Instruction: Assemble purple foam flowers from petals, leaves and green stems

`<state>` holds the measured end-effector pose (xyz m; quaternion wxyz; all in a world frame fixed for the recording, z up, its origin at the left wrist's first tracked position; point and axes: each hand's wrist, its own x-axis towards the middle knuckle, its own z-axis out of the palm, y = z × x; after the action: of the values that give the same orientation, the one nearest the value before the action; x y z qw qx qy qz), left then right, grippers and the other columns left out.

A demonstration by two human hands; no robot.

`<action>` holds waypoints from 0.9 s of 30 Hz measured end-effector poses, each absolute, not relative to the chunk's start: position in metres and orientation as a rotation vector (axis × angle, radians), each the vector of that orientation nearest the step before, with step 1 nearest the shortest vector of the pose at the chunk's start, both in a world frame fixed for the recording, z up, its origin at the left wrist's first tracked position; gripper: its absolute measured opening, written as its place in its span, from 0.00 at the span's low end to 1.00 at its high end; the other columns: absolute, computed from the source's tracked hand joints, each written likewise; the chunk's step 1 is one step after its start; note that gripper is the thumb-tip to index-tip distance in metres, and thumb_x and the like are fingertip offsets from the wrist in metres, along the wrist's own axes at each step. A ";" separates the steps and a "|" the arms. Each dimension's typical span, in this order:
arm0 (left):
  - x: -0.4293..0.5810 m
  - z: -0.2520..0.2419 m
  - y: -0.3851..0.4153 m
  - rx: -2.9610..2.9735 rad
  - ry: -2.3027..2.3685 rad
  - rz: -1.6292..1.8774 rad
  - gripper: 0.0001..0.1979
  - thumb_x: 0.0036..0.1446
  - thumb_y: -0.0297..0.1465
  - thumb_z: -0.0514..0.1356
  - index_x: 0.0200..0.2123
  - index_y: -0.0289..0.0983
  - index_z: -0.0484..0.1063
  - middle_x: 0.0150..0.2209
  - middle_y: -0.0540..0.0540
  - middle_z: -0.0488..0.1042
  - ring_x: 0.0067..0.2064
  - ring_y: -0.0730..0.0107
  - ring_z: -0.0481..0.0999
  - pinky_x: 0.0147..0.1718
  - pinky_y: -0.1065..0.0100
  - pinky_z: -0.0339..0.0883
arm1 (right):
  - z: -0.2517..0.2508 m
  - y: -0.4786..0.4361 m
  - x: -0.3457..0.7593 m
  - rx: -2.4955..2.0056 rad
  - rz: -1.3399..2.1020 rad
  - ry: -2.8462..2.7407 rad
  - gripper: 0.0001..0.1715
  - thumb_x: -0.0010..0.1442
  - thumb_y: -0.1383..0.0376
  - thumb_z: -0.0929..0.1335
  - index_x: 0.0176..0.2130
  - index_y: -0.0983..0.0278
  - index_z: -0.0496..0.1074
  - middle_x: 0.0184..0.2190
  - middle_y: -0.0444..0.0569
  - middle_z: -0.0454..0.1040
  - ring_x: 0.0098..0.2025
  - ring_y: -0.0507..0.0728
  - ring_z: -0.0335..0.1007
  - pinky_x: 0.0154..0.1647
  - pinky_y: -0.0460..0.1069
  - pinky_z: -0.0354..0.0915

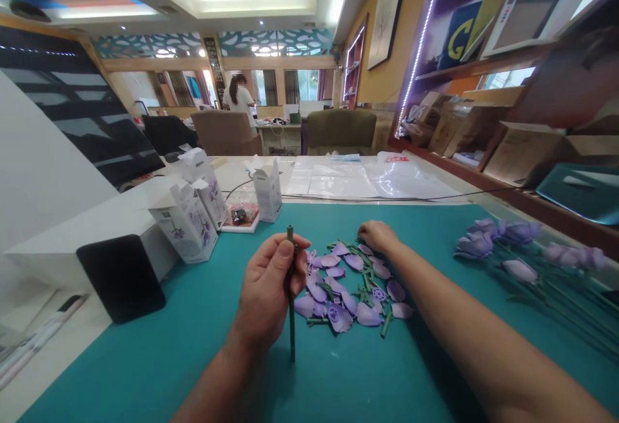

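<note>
— The left hand (265, 287)?

— Almost fully closed. Fingers and thumb wrapped around a slim dark-green plastic stem (292, 339), upright in the grip, top end poking out above the fingers, lower end reaching down toward the mat. No petals on it.

— And the right hand (378, 236)?

— Loosely curled, fingertips down at the far edge of the pile. Nothing clearly held; any small piece under those fingers, impossible to tell.

— Between the two hands?

— A loose pile of lilac petals (369, 314), plastic by the look of them, mixed with short green stem pieces (385, 324) and a round perforated purple disc (378, 294), all on a flat teal mat (145, 371).

— Anything finished?

— Yes, out past the right hand: a group of full purple blooms on long green stems (520, 233), lying together on the mat. Exact count unclear, at least five.

— And left over?

— The whole lilac pile, unattached, plus that bare stem in the left hand.

— Beyond the left hand?

— White cartons with purple flower prints (184, 223), flaps open, ahead and to the left. Nearer on that side, a flat black rounded square (120, 278).
</note>
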<state>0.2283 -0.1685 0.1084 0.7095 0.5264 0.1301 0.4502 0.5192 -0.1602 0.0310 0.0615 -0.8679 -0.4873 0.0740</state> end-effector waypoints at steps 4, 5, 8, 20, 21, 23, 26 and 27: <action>0.228 0.109 -0.168 1.158 0.297 0.963 0.13 0.54 0.40 0.60 0.33 0.35 0.71 0.22 0.53 0.65 0.18 0.83 0.59 0.18 0.76 0.51 | 0.031 -0.156 0.516 -2.710 0.208 -1.502 0.18 0.62 0.60 0.65 0.51 0.63 0.67 0.50 0.52 0.69 0.47 0.57 0.69 0.45 0.56 0.68; 0.228 0.109 -0.168 1.156 0.297 0.958 0.13 0.55 0.40 0.60 0.33 0.35 0.71 0.22 0.53 0.66 0.18 0.83 0.59 0.18 0.76 0.51 | 0.032 -0.155 0.515 -2.726 0.202 -1.507 0.18 0.62 0.60 0.65 0.51 0.63 0.67 0.50 0.52 0.69 0.47 0.57 0.69 0.45 0.56 0.68; 0.228 0.108 -0.168 1.157 0.297 0.943 0.12 0.55 0.39 0.60 0.35 0.35 0.71 0.22 0.53 0.66 0.18 0.82 0.60 0.18 0.75 0.52 | 0.033 -0.153 0.513 -2.760 0.190 -1.528 0.17 0.62 0.60 0.65 0.51 0.63 0.68 0.50 0.52 0.69 0.47 0.57 0.69 0.45 0.56 0.68; 0.227 0.104 -0.168 1.175 0.302 0.929 0.13 0.56 0.39 0.59 0.38 0.35 0.72 0.23 0.53 0.67 0.19 0.82 0.61 0.19 0.74 0.53 | 0.028 -0.152 0.512 -2.724 0.160 -1.489 0.17 0.63 0.60 0.65 0.51 0.63 0.67 0.51 0.52 0.69 0.46 0.57 0.69 0.45 0.56 0.68; 0.227 0.104 -0.168 1.173 0.301 0.928 0.13 0.56 0.39 0.59 0.38 0.35 0.72 0.23 0.53 0.67 0.19 0.82 0.61 0.20 0.74 0.53 | 0.029 -0.153 0.512 -2.699 0.147 -1.470 0.17 0.63 0.60 0.65 0.50 0.63 0.67 0.50 0.52 0.69 0.46 0.56 0.69 0.45 0.56 0.68; 0.227 0.103 -0.168 1.171 0.299 0.926 0.13 0.56 0.39 0.59 0.38 0.35 0.72 0.23 0.53 0.67 0.19 0.82 0.61 0.19 0.75 0.53 | 0.032 -0.158 0.511 -2.632 0.113 -1.425 0.14 0.62 0.61 0.65 0.46 0.65 0.71 0.45 0.51 0.72 0.44 0.57 0.70 0.43 0.55 0.67; 0.228 0.102 -0.168 1.174 0.286 0.926 0.13 0.57 0.38 0.58 0.39 0.35 0.72 0.24 0.52 0.68 0.19 0.82 0.62 0.19 0.75 0.53 | 0.040 -0.167 0.508 -2.492 0.070 -1.353 0.09 0.56 0.65 0.66 0.36 0.66 0.75 0.34 0.51 0.76 0.38 0.58 0.71 0.38 0.51 0.64; 0.228 0.102 -0.168 1.178 0.281 0.925 0.13 0.57 0.37 0.58 0.40 0.35 0.72 0.24 0.52 0.68 0.19 0.82 0.62 0.19 0.75 0.54 | 0.042 -0.171 0.506 -2.436 0.065 -1.331 0.10 0.54 0.66 0.65 0.34 0.66 0.75 0.32 0.50 0.76 0.37 0.58 0.71 0.36 0.49 0.63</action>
<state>0.2279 -0.1682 0.1020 0.7235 0.5336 0.1273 0.4191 0.5060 -0.1708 0.0422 0.1815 -0.8628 -0.4713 0.0229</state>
